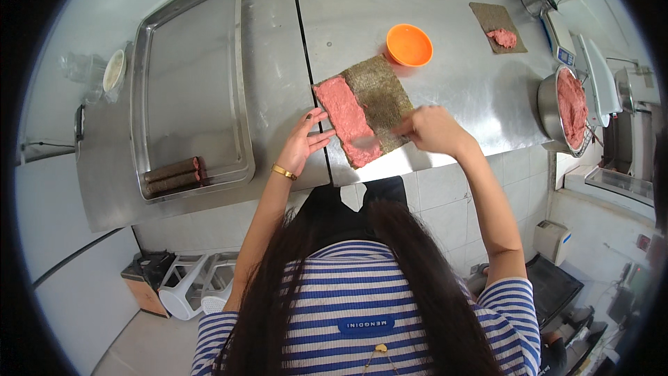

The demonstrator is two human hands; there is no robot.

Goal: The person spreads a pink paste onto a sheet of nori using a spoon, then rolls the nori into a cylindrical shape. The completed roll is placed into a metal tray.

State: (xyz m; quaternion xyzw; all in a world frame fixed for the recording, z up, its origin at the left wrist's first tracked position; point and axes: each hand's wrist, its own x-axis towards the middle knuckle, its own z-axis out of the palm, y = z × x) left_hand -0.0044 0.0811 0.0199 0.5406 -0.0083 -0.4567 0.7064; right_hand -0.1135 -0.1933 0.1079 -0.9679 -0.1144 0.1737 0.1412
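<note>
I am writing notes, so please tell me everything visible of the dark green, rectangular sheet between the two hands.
The dark green, rectangular, seaweed-like sheet lies flat, askew, on the steel table. Pink, mince-like paste covers its left part; the right is bare. The left hand is at its left edge; the right hand, holding a blurred tool, at its right.

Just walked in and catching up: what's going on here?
A person appears to be spreading pink paste on a dark green sheet. The right hand holds a blurred tool at the paste; the left hand is open by the sheet's left edge. Paste covers the left part, the right is bare. Rolls lie in the metal tray.
</note>
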